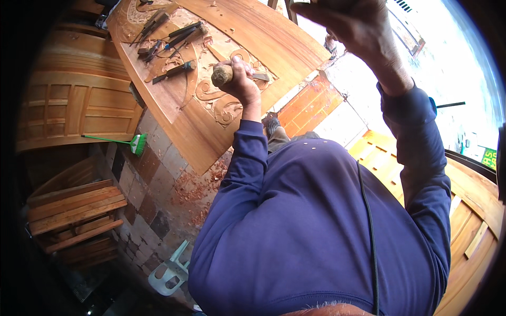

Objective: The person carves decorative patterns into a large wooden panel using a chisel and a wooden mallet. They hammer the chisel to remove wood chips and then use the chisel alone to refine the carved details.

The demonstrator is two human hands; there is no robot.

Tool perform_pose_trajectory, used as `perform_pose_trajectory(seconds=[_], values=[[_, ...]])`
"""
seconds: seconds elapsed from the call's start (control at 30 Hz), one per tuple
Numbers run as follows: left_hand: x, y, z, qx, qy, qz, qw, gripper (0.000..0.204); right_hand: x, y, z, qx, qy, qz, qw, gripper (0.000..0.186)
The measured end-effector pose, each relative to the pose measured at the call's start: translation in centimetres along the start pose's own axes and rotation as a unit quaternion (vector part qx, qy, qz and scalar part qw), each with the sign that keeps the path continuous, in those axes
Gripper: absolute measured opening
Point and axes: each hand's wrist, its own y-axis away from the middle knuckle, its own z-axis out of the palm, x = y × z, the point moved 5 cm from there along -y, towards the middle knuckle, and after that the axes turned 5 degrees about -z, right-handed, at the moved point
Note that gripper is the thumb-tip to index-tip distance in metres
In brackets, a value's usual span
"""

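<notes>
My left hand is closed round a wood chisel with a worn, rounded wooden handle. Its metal blade sticks out past the fingers, over the carving. Under it lies a wooden panel with carved scrolls in relief and pale shavings in the recesses. My right hand is raised at the top edge, well apart from the panel. Its fingers look curled but are partly cut off, and what they grip is hidden.
Several carving tools lie on the panel, left of my left hand. A green broom and stacked planks are at the left. A pale plastic stool stands below, with shavings on the tiled floor. More wooden panels lean at the right.
</notes>
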Motion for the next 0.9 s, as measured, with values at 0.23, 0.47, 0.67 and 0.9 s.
perform_pose_trajectory(seconds=[0.23,0.47,0.67,0.9], values=[[-1.2,0.4,1.0,-0.052,-0.077,0.044,0.995,0.016,2.0,4.4,5.3,-0.166,0.084,0.029,0.982,0.053],[-1.2,1.1,0.7,-0.061,-0.024,0.022,0.998,0.026,3.9,6.5,3.9,-0.270,0.343,-0.017,0.900,0.087],[-0.1,-2.4,2.1,-0.066,-0.022,-0.063,0.996,0.029,2.7,6.7,3.4,-0.194,0.238,0.130,0.943,0.088],[0.1,0.5,0.4,-0.058,0.021,-0.023,0.998,0.024,1.2,2.7,1.6,-0.042,0.081,0.049,0.995,0.071]])
